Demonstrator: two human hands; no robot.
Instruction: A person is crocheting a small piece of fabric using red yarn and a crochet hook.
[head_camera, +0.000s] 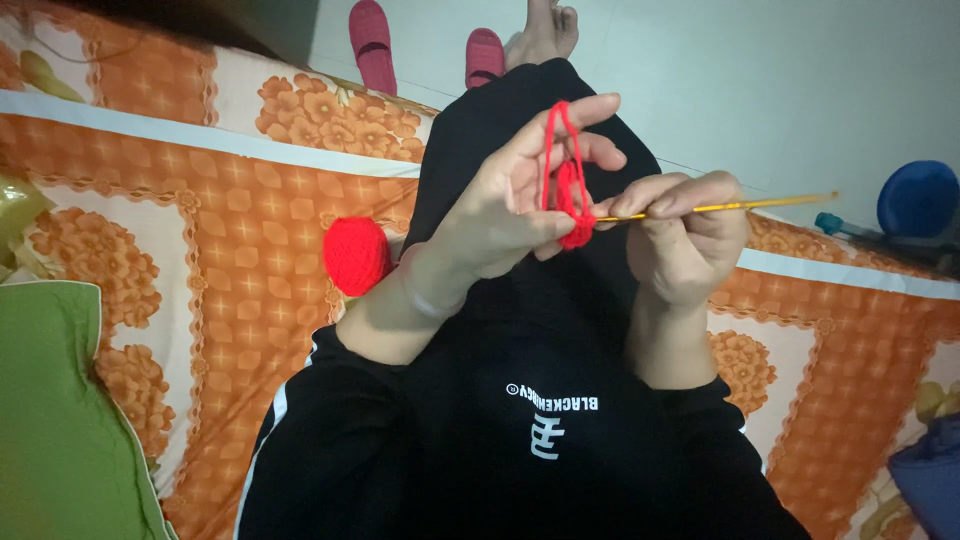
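**Red yarn on the hook**

Orange flowered bedding (230, 250) spreads under a person in black clothes. Left hand (510, 200) is raised, fingers wrapped with red yarn (562, 170) and pinching a small red crochet piece (578, 232). Right hand (685, 235) grips a yellow crochet hook (740, 206), its tip in the piece. A red yarn ball (356, 256) lies on the bedding, just beside the left wrist.

Orange floral bedsheet (230, 250), pale tiled floor (760, 80)
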